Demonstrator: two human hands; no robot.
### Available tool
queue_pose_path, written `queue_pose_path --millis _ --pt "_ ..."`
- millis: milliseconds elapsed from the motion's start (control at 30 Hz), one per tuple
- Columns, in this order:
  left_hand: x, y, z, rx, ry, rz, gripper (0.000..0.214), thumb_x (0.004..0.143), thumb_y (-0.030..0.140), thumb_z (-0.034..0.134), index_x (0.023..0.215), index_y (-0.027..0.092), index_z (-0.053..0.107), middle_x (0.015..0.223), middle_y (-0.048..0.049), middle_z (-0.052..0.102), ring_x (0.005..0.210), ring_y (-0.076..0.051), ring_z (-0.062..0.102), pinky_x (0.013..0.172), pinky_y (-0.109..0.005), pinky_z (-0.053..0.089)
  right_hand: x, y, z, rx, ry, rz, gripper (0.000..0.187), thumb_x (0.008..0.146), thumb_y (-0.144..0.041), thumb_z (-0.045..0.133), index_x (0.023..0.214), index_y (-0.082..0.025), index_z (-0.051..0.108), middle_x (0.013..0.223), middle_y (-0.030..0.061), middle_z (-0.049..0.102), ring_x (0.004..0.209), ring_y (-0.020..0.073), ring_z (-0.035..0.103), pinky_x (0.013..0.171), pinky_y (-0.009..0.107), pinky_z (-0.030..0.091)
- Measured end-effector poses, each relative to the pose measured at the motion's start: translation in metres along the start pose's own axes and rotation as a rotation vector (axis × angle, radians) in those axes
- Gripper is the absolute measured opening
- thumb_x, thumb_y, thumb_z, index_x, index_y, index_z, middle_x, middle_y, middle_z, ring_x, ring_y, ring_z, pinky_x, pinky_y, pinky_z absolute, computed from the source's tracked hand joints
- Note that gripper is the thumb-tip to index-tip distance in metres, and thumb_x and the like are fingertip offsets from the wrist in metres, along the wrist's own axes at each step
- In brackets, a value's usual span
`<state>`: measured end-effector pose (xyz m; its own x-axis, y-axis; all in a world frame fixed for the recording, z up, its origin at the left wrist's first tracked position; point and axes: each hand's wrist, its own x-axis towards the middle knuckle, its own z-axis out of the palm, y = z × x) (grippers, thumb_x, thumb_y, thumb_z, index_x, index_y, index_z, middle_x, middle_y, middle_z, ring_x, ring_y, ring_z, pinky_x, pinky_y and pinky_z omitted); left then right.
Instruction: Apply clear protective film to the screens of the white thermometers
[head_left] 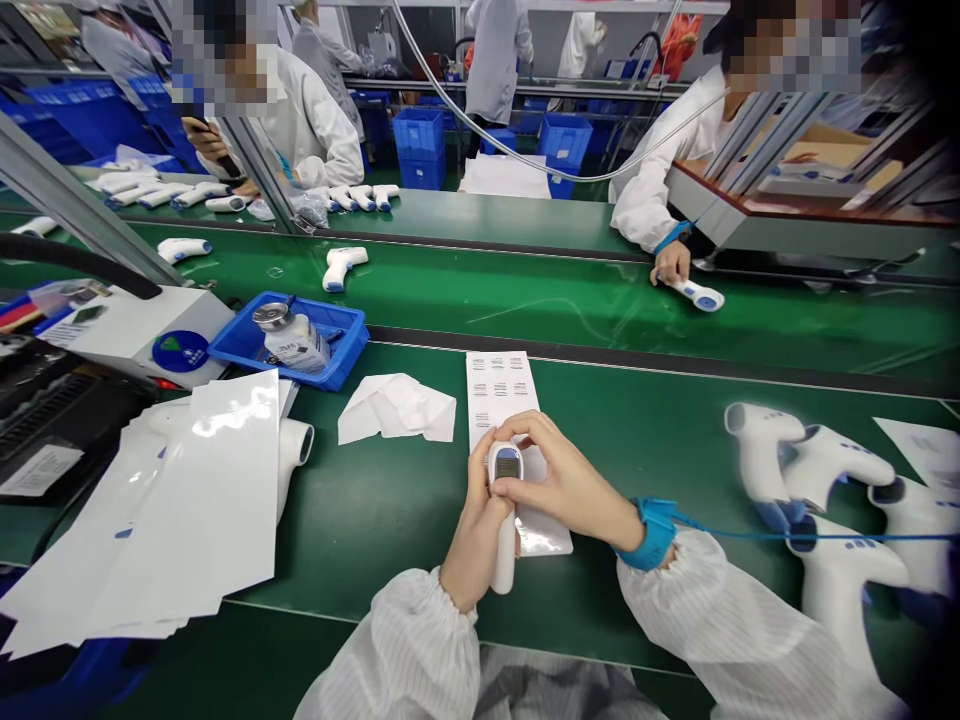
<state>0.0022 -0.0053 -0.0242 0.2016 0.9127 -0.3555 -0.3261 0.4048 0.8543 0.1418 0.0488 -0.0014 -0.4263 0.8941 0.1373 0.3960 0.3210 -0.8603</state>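
Note:
Both my hands are closed around a white infrared thermometer, its small grey screen facing up towards me. My left hand wraps its left side and handle. My right hand grips the head from the right, thumb beside the screen and fingers over the top. Under my hands lies a sheet of printed labels, partly covered. A crumpled white wipe rests to the left of the sheet. A blue wrist strap with a cord running right is on my right wrist.
Several white thermometers lie at the right. Left are stacked white sheets, a blue tray holding a bottle, and a white box-shaped device. Beyond runs a green conveyor belt, where a co-worker's hand holds a thermometer.

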Motion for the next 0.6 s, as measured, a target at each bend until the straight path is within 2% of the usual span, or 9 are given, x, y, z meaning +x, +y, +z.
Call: queue_pose_path --millis 67,200,333,433,500,533,567,600 --pt "-0.001 0.000 -0.001 -0.017 -0.021 -0.010 0.067 0.089 0.034 0.051 0.149 0.034 0.021 0.109 -0.0072 0.058 0.052 -0.009 0.046 0.046 -0.022 0.040 -0.001 0.004 0.003 -0.022 0.043 -0.053 0.028 0.080 -0.025 0.072 0.104 -0.025 0.056 0.108 0.0043 0.062 0.105 0.0215 0.057 0.088 0.036 0.049" --pt "0.001 -0.002 -0.001 -0.014 0.008 0.006 0.070 0.084 0.027 0.049 0.148 0.032 0.021 0.095 -0.0031 0.058 0.045 -0.006 0.040 0.044 -0.021 0.037 0.001 0.008 0.007 -0.041 0.151 -0.123 0.007 0.089 -0.024 0.062 0.096 -0.025 0.063 0.097 0.0030 0.067 0.093 0.0190 0.062 0.083 0.034 0.050" --pt "0.002 -0.003 0.000 -0.016 0.015 0.026 0.066 0.083 0.028 0.050 0.145 0.031 0.025 0.080 0.0018 0.052 0.045 -0.007 0.040 0.043 -0.020 0.036 0.008 0.008 0.007 -0.070 0.198 -0.151 0.010 0.092 -0.025 0.058 0.086 -0.024 0.066 0.088 0.0022 0.070 0.084 0.0179 0.064 0.077 0.032 0.050" --pt "-0.002 -0.001 0.002 -0.033 0.008 0.006 0.067 0.084 0.031 0.050 0.145 0.032 0.023 0.070 0.0050 0.049 0.043 -0.008 0.039 0.042 -0.019 0.035 0.010 0.008 0.006 0.046 0.278 -0.008 0.010 0.089 -0.029 0.060 0.082 -0.022 0.062 0.082 0.0015 0.068 0.075 0.0168 0.064 0.072 0.031 0.051" --pt "-0.004 0.004 0.005 -0.099 0.049 0.043 0.067 0.084 0.032 0.052 0.145 0.033 0.024 0.077 0.0029 0.056 0.049 -0.009 0.047 0.047 -0.020 0.040 0.006 0.004 0.006 0.214 0.339 0.156 0.015 0.089 -0.035 0.058 0.081 -0.022 0.055 0.077 0.0001 0.063 0.068 0.0151 0.062 0.067 0.030 0.052" --pt "-0.004 0.009 0.007 -0.154 0.093 0.089 0.067 0.084 0.032 0.052 0.145 0.033 0.025 0.086 0.0006 0.060 0.058 -0.011 0.054 0.054 -0.021 0.045 0.002 0.001 0.006 0.279 0.308 0.223 0.018 0.089 -0.037 0.058 0.081 -0.022 0.052 0.077 -0.0003 0.061 0.069 0.0149 0.061 0.066 0.029 0.052" --pt "-0.004 0.014 0.009 -0.212 0.141 0.142 0.067 0.084 0.032 0.052 0.145 0.033 0.024 0.096 -0.0013 0.062 0.072 -0.014 0.061 0.063 -0.023 0.049 -0.002 -0.004 0.007 0.316 0.212 0.267 0.020 0.087 -0.039 0.060 0.082 -0.022 0.051 0.079 -0.0001 0.061 0.071 0.0153 0.061 0.065 0.029 0.052" --pt "-0.002 0.020 0.011 -0.261 0.176 0.189 0.068 0.084 0.033 0.052 0.146 0.035 0.023 0.107 -0.0028 0.062 0.088 -0.017 0.063 0.073 -0.027 0.051 -0.006 -0.009 0.008 0.324 0.063 0.286 0.021 0.084 -0.039 0.063 0.086 -0.021 0.051 0.083 0.0007 0.062 0.076 0.0163 0.062 0.067 0.029 0.052"
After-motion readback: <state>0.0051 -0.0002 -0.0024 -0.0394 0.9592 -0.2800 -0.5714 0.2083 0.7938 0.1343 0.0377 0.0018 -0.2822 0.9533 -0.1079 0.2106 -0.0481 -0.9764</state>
